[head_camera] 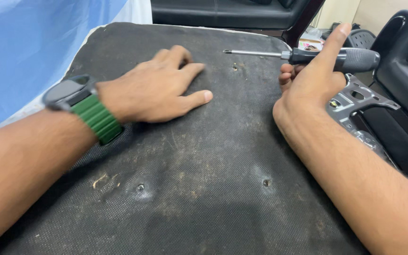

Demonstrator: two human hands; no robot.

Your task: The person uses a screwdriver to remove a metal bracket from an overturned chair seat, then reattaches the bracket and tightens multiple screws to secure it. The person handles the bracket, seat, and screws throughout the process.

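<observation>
Your right hand [310, 82] has its grip closed around the black handle of a screwdriver [308, 55], fingers curled under it and the thumb stretched up along the handle. The tool lies level, its metal shaft pointing left with the tip hanging just above the far part of the seat underside. Your left hand [159, 87] grips nothing: it lies open and flat, palm down, pressed on the dark fabric, well apart from the screwdriver tip.

Nearest to you, the upturned seat base [204, 189] fills the view, covered in black woven cloth that is dusty and scuffed. Two small screw holes [266, 182] sit in the near part of it, one by each forearm, and a further hole shows just below the screwdriver shaft. On your left wrist sits a watch with a green strap [97, 118].

Just under your right hand, a grey metal bracket [355, 101] with cut-out openings lies at the seat's right edge, touching your palm side. To the left, blue sheeting [29, 42] hangs beside the seat. Farther off, black upholstered seat parts [223, 12] stand behind and to the right.
</observation>
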